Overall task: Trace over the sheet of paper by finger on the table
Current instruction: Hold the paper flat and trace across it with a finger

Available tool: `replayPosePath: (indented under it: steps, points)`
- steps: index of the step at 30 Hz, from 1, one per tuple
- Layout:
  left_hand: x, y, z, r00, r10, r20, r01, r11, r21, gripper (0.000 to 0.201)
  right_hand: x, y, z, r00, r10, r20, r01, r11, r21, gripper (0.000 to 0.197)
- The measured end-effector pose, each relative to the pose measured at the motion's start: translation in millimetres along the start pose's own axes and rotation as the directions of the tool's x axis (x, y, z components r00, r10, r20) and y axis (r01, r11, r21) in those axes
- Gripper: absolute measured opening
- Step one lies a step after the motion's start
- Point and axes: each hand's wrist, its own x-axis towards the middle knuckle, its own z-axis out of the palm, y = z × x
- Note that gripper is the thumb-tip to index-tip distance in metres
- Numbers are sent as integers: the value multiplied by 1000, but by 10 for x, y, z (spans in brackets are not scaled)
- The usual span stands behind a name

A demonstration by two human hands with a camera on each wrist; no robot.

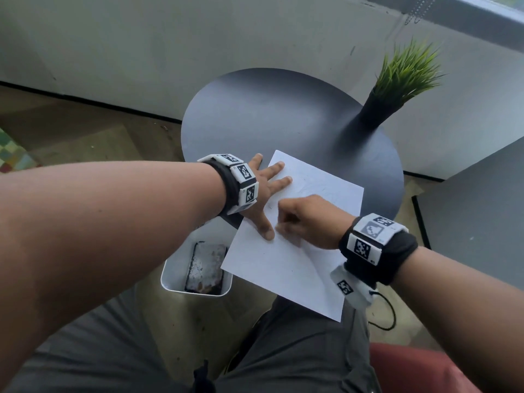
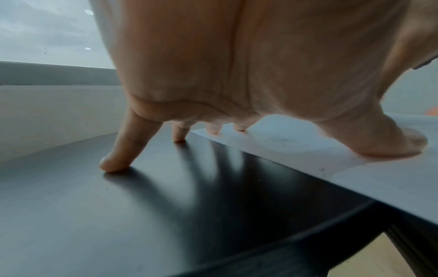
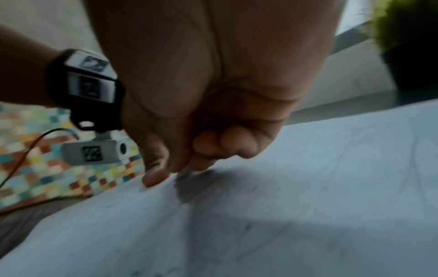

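Note:
A white sheet of paper with faint pencil lines lies on the round dark table and overhangs its near edge. My left hand lies spread and flat, with the thumb and two fingertips on the paper and the outer fingers on the table. My right hand sits mid-sheet, just right of the left thumb, with its fingers curled. In the right wrist view the right hand touches the paper with thumb tip and index fingertip and holds nothing.
A potted green grass plant stands at the table's far right, also blurred in the right wrist view. A white bin sits on the floor below the table's near left edge. A chequered rug lies far left.

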Motion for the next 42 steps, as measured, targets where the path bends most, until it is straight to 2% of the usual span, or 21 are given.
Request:
replayPosePath:
  steps: [2,4,6,8,10,12,14,17,19,21,23,25,27,29,31,33,35,37,40,41,42]
  points:
    - [-2,-1,-6,1000,2,7,-2,1000,7,138,7,31,-72,998,-29,49,30,999,-27,11]
    - [6,2,-6,1000,4,8,-4,1000,4,138,110,167,-142,985,149,-86,-146,988,41,12]
    - [14,-8,3,1000,1,7,-1,1000,-3,138,195,275,-133,926,292,-239,-276,956,100,13]
    - [14,-16,5,1000,1,15,-1,1000,-6,139,158,194,-34,945,220,-241,-209,975,72,13]
    - [26,-14,11,1000,9,19,-9,1000,8,140,31,14,60,992,32,-121,-28,999,40,12]
    - [33,-8,13,1000,17,17,-18,1000,23,140,-52,-25,51,999,-44,-1,44,997,65,12]
    - [27,-8,11,1000,20,18,-20,1000,5,139,50,116,-29,995,54,-79,-47,995,84,11]
    - [10,-9,7,1000,20,21,-20,1000,-9,138,184,308,-84,908,331,-257,-291,939,182,12]
    - [9,-9,4,1000,17,24,-16,1000,-9,139,139,186,7,927,269,-262,-241,961,132,11]
    - [13,-6,7,999,24,27,-24,1000,-4,139,32,-28,110,986,60,-158,-49,996,69,11]
    - [20,-4,10,999,29,31,-29,1000,0,139,-14,-73,81,999,2,-46,2,997,80,10]
    - [30,-5,15,999,32,29,-32,999,-19,139,102,117,-25,984,141,-105,-133,987,87,11]
    - [36,-22,26,999,31,28,-30,999,-25,140,240,365,-147,902,370,-223,-347,928,137,13]
    - [30,-22,19,999,30,32,-29,999,-23,140,298,437,-154,829,480,-286,-439,877,197,12]
    - [11,-11,7,999,25,33,-24,1000,-13,140,277,299,-49,886,375,-273,-343,926,156,12]
    - [-1,-9,4,1000,20,23,-20,1000,-16,139,187,104,62,970,168,-177,-153,984,93,11]
    - [4,-17,9,1000,25,17,-25,999,-23,139,149,90,26,990,101,-96,-93,992,89,7]
    - [20,-28,16,999,31,26,-30,999,-22,140,236,299,-115,958,236,-161,-223,970,94,8]
    - [31,-27,15,999,31,34,-30,999,-18,139,315,579,-231,821,498,-281,-458,867,197,12]
    - [27,-24,13,999,31,33,-31,999,-15,139,306,544,-189,828,478,-291,-442,878,186,12]
    - [26,-25,15,999,32,30,-31,999,-11,139,286,442,-130,873,401,-278,-373,915,151,11]
